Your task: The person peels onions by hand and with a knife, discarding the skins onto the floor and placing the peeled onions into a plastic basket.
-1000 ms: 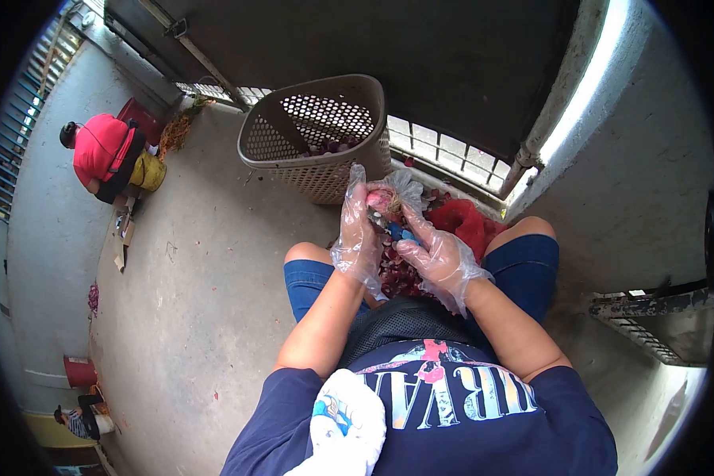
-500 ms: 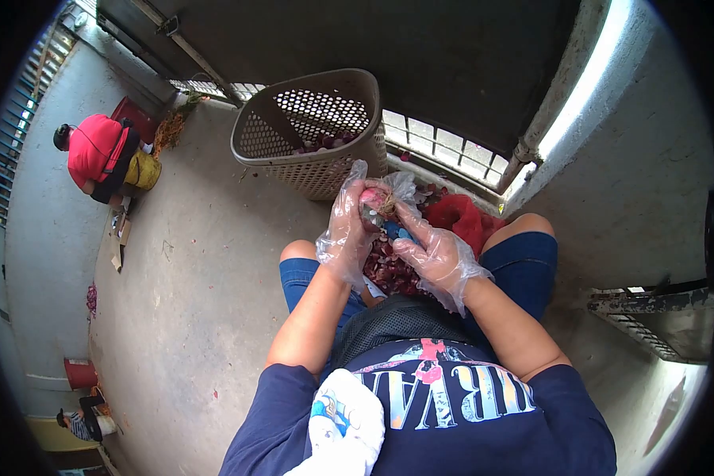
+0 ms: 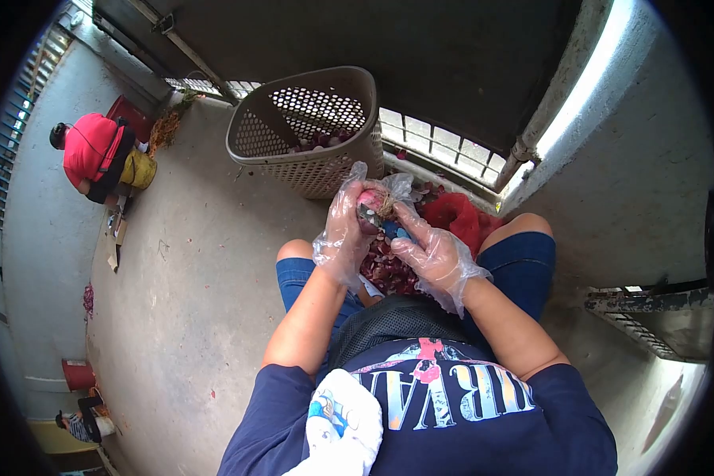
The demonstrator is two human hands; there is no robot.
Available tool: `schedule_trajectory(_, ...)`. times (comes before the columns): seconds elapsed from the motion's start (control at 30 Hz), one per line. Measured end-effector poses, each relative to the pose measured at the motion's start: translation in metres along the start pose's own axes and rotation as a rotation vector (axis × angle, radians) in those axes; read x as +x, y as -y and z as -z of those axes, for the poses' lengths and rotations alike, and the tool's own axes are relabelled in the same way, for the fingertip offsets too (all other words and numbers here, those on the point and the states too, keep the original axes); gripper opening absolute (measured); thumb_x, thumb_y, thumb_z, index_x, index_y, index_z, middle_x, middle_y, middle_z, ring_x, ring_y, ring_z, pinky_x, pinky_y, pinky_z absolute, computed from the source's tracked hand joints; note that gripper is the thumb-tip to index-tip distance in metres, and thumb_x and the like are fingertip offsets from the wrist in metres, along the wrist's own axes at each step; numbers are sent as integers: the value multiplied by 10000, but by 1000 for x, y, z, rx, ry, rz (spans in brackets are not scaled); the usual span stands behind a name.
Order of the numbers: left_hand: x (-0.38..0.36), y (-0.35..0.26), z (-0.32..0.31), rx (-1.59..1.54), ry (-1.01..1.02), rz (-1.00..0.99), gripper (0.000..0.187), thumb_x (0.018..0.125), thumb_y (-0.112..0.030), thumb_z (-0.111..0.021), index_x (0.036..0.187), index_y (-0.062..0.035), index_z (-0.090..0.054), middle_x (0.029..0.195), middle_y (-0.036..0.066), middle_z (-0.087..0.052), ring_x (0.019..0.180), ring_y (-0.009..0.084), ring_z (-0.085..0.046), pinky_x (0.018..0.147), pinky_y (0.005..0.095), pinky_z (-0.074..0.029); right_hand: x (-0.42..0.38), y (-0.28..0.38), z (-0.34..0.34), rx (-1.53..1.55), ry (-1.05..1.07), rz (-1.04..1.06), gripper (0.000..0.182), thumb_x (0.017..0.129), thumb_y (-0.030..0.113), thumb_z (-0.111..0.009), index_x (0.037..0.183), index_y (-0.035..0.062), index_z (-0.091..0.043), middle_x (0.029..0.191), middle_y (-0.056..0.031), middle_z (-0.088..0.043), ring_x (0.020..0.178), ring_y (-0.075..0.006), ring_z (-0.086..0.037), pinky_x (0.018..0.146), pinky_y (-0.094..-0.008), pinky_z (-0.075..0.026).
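Plastic-gloved, my left hand [image 3: 343, 234] grips a red onion [image 3: 370, 198] at frame centre, just below the mesh basket [image 3: 293, 147]. My right hand [image 3: 435, 255] pinches a blue-handled knife [image 3: 394, 231] against it, above the peel pile [image 3: 389, 274].

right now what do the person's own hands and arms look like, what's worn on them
Both the left hand and the right hand wear loose, crinkly clear plastic gloves that end in ragged cuffs at the wrists. The forearms are bare; short navy T-shirt sleeves cover the upper arms.

The navy T-shirt [image 3: 452, 412] carries large pale letters — seen upside down, roughly "IRVAN" (partly hidden by folds) — nothing else is readable.
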State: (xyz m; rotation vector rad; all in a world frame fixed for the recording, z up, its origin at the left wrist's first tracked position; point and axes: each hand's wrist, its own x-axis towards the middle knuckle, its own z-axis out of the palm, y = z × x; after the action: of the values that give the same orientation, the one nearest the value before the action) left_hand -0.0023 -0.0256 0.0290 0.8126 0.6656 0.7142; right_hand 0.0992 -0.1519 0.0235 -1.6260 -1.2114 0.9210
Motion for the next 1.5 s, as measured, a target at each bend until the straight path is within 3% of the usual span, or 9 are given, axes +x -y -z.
schedule_trajectory(0.1, 4, 1, 2, -12, -70, 105, 408, 940, -302, -345, 883, 9, -602, 819, 96, -607, 738, 157, -566, 693, 291, -471, 1, 1, 1, -16, 13, -27, 580, 870, 385, -535, 1376, 165, -353, 1223, -200, -527, 1120, -364, -511, 935, -354, -410)
schedule_trajectory(0.27, 8, 15, 6, 341, 38, -407, 395, 940, -277, -341, 892, 16, -601, 809, 95, -606, 728, 162, -565, 700, 302, -466, 5, -12, -7, 64, -89, 132, 577, 880, 331, -542, 1380, 122, -343, 1267, -194, -504, 1175, -306, -496, 966, -326, -378)
schedule_trajectory(0.5, 24, 49, 24, 452, -68, -580, 353, 941, -237, -342, 886, 13, -586, 809, 108, -612, 749, 213, -592, 710, 321, -465, 12, -23, -13, 149, -80, 88, 580, 887, 295, -537, 1390, 104, -320, 1285, -196, -491, 1198, -288, -480, 991, -316, -348)
schedule_trajectory(0.6, 25, 48, 23, 515, -73, -517, 321, 919, -319, -413, 936, -38, -568, 844, 77, -604, 754, 163, -588, 705, 321, -496, 18, -38, -12, 228, -76, 171, 590, 890, 326, -519, 1400, 125, -301, 1292, -201, -479, 1191, -310, -481, 991, -329, -351)
schedule_trajectory(0.67, 9, 20, -4, -167, -223, 137, 280, 897, -322, -454, 927, -70, -574, 850, 74, -613, 759, 185, -597, 695, 338, -497, 12, -23, 4, 9, 49, 47, 603, 889, 369, -500, 1407, 147, -285, 1293, -204, -473, 1182, -334, -479, 982, -350, -365)
schedule_trajectory(0.7, 7, 15, -4, -167, -223, 172, 254, 880, -314, -474, 931, -89, -580, 850, 74, -619, 772, 202, -604, 705, 355, -499, 8, -15, 8, -72, 34, 60, 606, 885, 423, -474, 1409, 192, -277, 1258, -208, -498, 1142, -364, -498, 958, -383, -388)
schedule_trajectory(0.9, 11, 12, 6, -92, -200, 229, 260, 853, -342, -493, 959, -111, -549, 925, 61, -594, 814, 198, -588, 698, 380, -496, 1, -1, 14, -251, 86, -26, 593, 882, 465, -441, 1412, 282, -248, 1165, -224, -552, 1049, -396, -540, 905, -423, -422)
schedule_trajectory(1.0, 11, 11, 9, -90, -216, 261, 273, 838, -359, -502, 967, -125, -555, 908, 51, -604, 816, 195, -589, 701, 392, -483, -4, 11, 18, -240, 166, -101, 607, 892, 415, -454, 1407, 141, -288, 1336, -177, -440, 1214, -338, -445, 1014, -342, -321)
schedule_trajectory(1.5, -9, -8, -7, 179, -205, 296, 247, 880, -277, -467, 941, -53, -552, 803, 72, -604, 642, 147, -594, 533, 264, -492, -8, -18, 10, -111, 117, 33, 656, 852, 478, -484, 1413, 214, -269, 1170, -220, -554, 1059, -395, -539, 911, -405, -413)
